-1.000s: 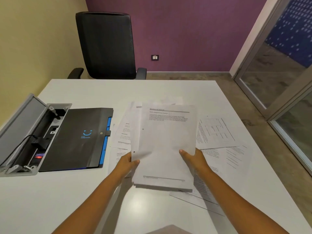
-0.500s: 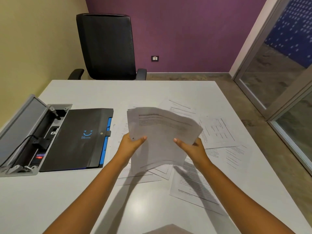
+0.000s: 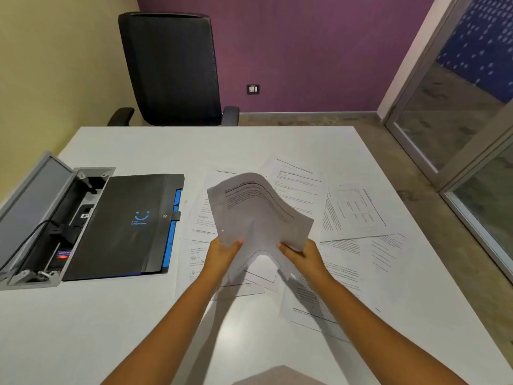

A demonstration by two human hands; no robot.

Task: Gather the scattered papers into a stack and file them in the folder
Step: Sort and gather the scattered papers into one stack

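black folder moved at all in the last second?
No. The black folder lies flat as before, its left edge against the open grey floor box, closed, on the white table.

One folder (image 3: 130, 226) lies shut on the one desk (image 3: 194, 145). To its right, two hands, left (image 3: 222, 254) and right (image 3: 305, 255), hold one bent bundle of sheets (image 3: 258, 215); its sheet count cannot be told. Around the bundle lie at least six loose papers (image 3: 355, 212). Left of the folder is one open cable box (image 3: 52, 218). Beyond it stands one chair (image 3: 172, 70).
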